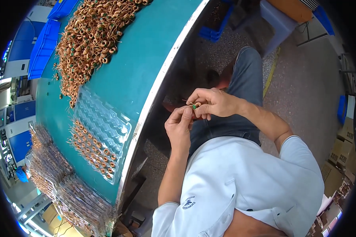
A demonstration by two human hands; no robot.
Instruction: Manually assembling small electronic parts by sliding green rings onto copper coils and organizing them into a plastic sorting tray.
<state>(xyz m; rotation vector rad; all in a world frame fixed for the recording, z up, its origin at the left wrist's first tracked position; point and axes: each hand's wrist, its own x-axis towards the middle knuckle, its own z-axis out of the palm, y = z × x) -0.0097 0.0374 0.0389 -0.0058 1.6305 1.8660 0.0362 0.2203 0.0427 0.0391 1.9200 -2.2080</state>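
Observation:
A small copper-wound ring coil (pixel 197 105) with a green spot is held in front of my body, above my lap. My right hand (pixel 218 103) pinches the ring between thumb and fingers. Close against it, my left hand (pixel 179 121) is closed, thumb to fingertips, at the coil's thin wire ends. The fingers partly cover the coil. On the table to the left, a clear plastic tray (pixel 103 114) has several similar coils in rows across its nearer part, while its farther pockets hold none.
A large heap of loose copper coils (pixel 89 41) covers the far part of the green table (pixel 146 51). Stacked filled trays (pixel 69 179) stand at the table's near left. A blue bin (pixel 43 49) is at the far left edge. Beyond my knee stands a plastic stool (pixel 277 23).

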